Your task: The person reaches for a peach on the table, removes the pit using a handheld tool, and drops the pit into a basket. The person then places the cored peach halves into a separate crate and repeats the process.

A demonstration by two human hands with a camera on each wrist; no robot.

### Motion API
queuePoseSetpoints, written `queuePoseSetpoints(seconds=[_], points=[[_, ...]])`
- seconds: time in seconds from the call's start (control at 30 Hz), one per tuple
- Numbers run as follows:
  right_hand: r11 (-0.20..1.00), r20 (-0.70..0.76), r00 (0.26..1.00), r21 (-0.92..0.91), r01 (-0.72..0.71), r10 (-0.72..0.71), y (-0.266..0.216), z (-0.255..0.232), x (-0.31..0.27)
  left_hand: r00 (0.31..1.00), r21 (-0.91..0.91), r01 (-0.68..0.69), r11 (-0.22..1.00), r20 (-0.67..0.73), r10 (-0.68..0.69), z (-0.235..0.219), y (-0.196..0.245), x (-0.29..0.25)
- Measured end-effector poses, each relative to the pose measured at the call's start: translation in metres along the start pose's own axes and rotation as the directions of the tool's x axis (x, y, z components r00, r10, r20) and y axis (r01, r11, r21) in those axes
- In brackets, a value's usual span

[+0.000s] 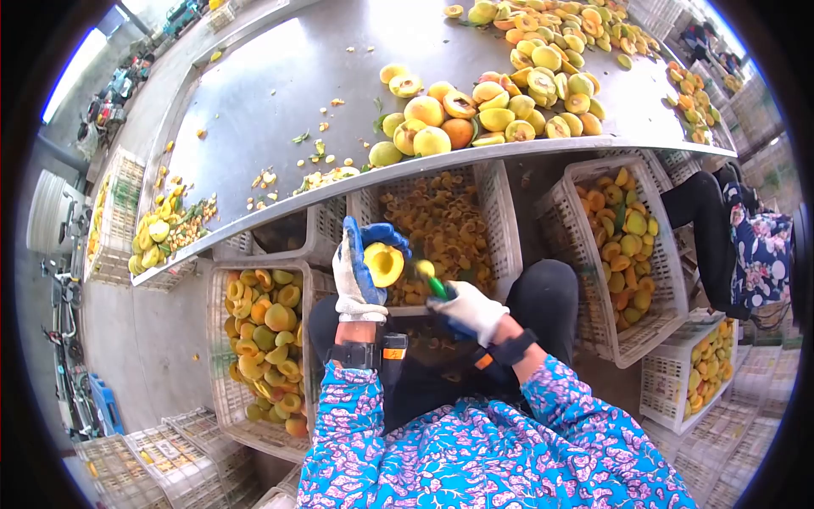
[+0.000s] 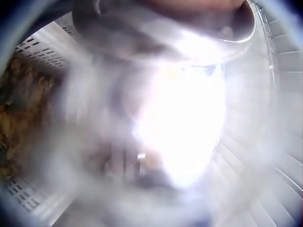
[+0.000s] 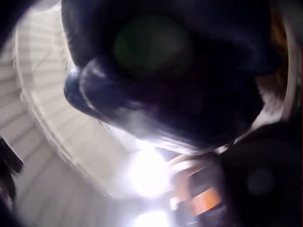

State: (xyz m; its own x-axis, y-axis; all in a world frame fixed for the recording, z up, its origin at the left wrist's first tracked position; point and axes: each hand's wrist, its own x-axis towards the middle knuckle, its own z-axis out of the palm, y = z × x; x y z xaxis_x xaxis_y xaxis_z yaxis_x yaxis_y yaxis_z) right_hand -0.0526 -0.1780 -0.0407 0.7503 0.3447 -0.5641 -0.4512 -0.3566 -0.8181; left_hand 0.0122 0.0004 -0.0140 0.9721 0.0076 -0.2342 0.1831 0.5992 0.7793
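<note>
In the head view my left hand (image 1: pixel 349 276), in a white and blue glove, holds a halved yellow peach (image 1: pixel 383 265) with its hollow facing up. My gloved right hand (image 1: pixel 475 312) grips a green-handled tool (image 1: pixel 437 288) just right of that half. A yellow piece (image 1: pixel 425 268) shows at the tool's blurred far end. Below both hands is a crate (image 1: pixel 506 222) of orange-brown scraps (image 1: pixel 441 225). Glare and blur fill the left wrist view. In the right wrist view the dark blue curled glove fingers (image 3: pixel 118 94) cover much of the picture.
A metal table (image 1: pixel 254 110) spans the front, with halved peaches (image 1: pixel 432 119) piled along its near edge. Crates of peach halves stand at left (image 1: pixel 219 339) and right (image 1: pixel 623 327). Another person's patterned clothing (image 1: pixel 759 254) is at far right.
</note>
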Motion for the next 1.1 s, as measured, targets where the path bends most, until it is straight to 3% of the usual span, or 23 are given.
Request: queuePoseSetpoints(seconds=[0.03, 0.1, 0.13, 0.17, 0.2, 0.23, 0.27, 0.3, 0.33, 0.37, 0.4, 0.43, 0.5, 0.57, 0.7, 0.77, 0.83, 0.9, 0.93, 0.97, 1.03, 1.1], points=[[0.804, -0.237, 0.964, -0.593, -0.044, -0.121, 0.016, 0.002, 0.011, 0.999, -0.015, -0.033, 0.999, -0.011, 0.033, 0.003, 0.003, -0.004], [0.924, -0.299, 0.953, -0.345, -0.163, 0.057, 0.017, -0.003, 0.012, 0.994, -0.047, -0.109, 0.993, -0.036, 0.107, 0.003, 0.012, -0.011], [0.920, -0.359, 0.933, -0.363, -0.146, 0.007, 0.027, 0.002, 0.014, 0.981, -0.058, -0.195, 0.979, -0.027, 0.193, -0.001, 0.020, -0.016], [0.910, -0.367, 0.930, -0.388, -0.145, -0.008, 0.031, 0.004, 0.015, 0.939, 0.047, -0.340, 0.939, -0.030, 0.342, -0.002, 0.031, -0.025], [0.924, -0.307, 0.951, -0.349, -0.156, 0.044, 0.032, 0.003, 0.016, 0.944, 0.065, -0.274, 0.959, -0.174, 0.282, -0.017, 0.047, -0.026], [0.935, -0.238, 0.967, -0.313, -0.167, 0.093, 0.032, 0.002, 0.016, 0.885, 0.195, -0.367, 0.910, -0.228, 0.406, -0.033, 0.059, -0.028], [0.914, -0.256, 0.965, -0.373, -0.156, 0.060, 0.029, 0.003, 0.011, 0.896, 0.277, -0.375, 0.885, -0.137, 0.423, -0.065, 0.076, -0.031], [0.890, -0.270, 0.962, -0.432, -0.147, 0.028, 0.025, 0.005, 0.005, 0.856, 0.335, -0.365, 0.869, -0.246, 0.454, -0.067, 0.094, -0.038], [0.870, -0.253, 0.966, -0.466, -0.161, 0.043, 0.023, 0.005, 0.002, 0.793, 0.563, -0.262, 0.784, -0.338, 0.507, -0.084, 0.109, -0.042], [0.865, -0.239, 0.969, -0.469, -0.177, 0.068, 0.026, 0.004, 0.003, 0.826, 0.731, -0.129, 0.670, -0.295, 0.481, -0.127, 0.122, -0.039], [0.870, -0.213, 0.974, -0.464, -0.167, 0.073, 0.030, 0.003, 0.005, 0.794, 0.931, 0.207, 0.300, -0.339, 0.504, -0.134, 0.136, -0.040], [0.874, -0.185, 0.980, -0.460, -0.157, 0.078, 0.034, 0.001, 0.007, 0.803, 0.917, 0.399, -0.010, -0.344, 0.487, -0.127, 0.146, -0.036], [0.894, -0.164, 0.985, -0.429, -0.128, 0.062, 0.031, 0.000, 0.006, 0.799, 0.958, 0.268, -0.104, -0.161, 0.579, -0.069, 0.147, -0.017], [0.912, -0.142, 0.988, -0.395, -0.113, 0.061, 0.022, -0.007, 0.001, 0.827, 0.998, -0.056, 0.026, 0.032, 0.561, -0.037, 0.141, 0.035], [0.930, -0.175, 0.984, -0.353, -0.103, 0.043, 0.026, -0.010, 0.009, 0.902, 0.982, -0.170, -0.089, 0.191, 0.388, 0.087, 0.112, 0.143], [0.938, -0.150, 0.988, -0.338, -0.079, 0.029, 0.021, -0.013, 0.011, 0.913, 0.976, -0.184, -0.119, 0.215, 0.348, 0.100, 0.091, 0.219], [0.945, -0.136, 0.991, -0.322, -0.064, 0.021, 0.016, -0.015, 0.014, 0.930, 0.956, -0.086, -0.280, 0.178, 0.323, 0.115, 0.069, 0.277], [0.953, -0.109, 0.994, -0.297, -0.055, 0.024, 0.005, -0.023, 0.014, 0.939, 0.956, -0.087, -0.278, 0.172, 0.297, 0.136, 0.044, 0.296], [0.957, -0.097, 0.995, -0.283, -0.056, 0.029, 0.004, -0.025, 0.014, 0.959, 0.930, -0.123, -0.345, 0.201, 0.199, 0.128, 0.033, 0.317], [0.958, -0.105, 0.994, -0.281, -0.047, 0.018, 0.006, -0.024, 0.015, 0.957, 0.899, -0.117, -0.423, 0.216, 0.194, 0.144, 0.028, 0.306], [0.957, -0.120, 0.993, -0.288, -0.017, -0.018, 0.010, -0.021, 0.017, 0.956, 0.909, -0.121, -0.398, 0.215, 0.200, 0.148, 0.023, 0.300], [0.956, -0.144, 0.989, -0.293, -0.029, -0.014, 0.010, -0.020, 0.017, 0.962, 0.962, -0.148, -0.231, 0.194, 0.191, 0.132, 0.031, 0.297]])
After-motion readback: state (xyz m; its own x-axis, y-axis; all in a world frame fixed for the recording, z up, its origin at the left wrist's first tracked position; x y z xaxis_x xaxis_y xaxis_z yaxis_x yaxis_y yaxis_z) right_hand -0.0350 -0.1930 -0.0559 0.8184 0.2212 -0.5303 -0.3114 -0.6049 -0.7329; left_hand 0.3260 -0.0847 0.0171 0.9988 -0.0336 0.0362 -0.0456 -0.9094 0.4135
